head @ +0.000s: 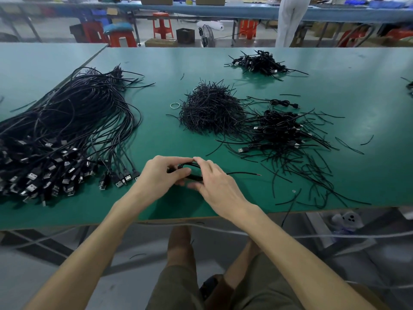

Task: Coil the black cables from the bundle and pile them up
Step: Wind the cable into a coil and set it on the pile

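The left hand (161, 173) and right hand (214, 180) clamped curled fingers on the coiled cable (186, 166). It seemed light and springy, best pinched across all loops; its tail (243, 173) pointed toward three o'clock.

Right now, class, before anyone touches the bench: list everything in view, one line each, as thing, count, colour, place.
Green-topped work table: one, green, across the middle.
Bundle of long black USB-ended cables: one, black, table's left.
Heap of short black tie strips: one, black, table's centre.
Thin pale ring: one, whitish, just left of that heap.
Near pile of coiled black cables: one, black, right of the heap.
Far pile of coiled black cables: one, black, far right side.
Red plastic stools: several, red, floor behind the table.
Small black cable coil: one, black, between both hands.
Left hand: one, grips the coil.
Right hand: one, pinches the coil.
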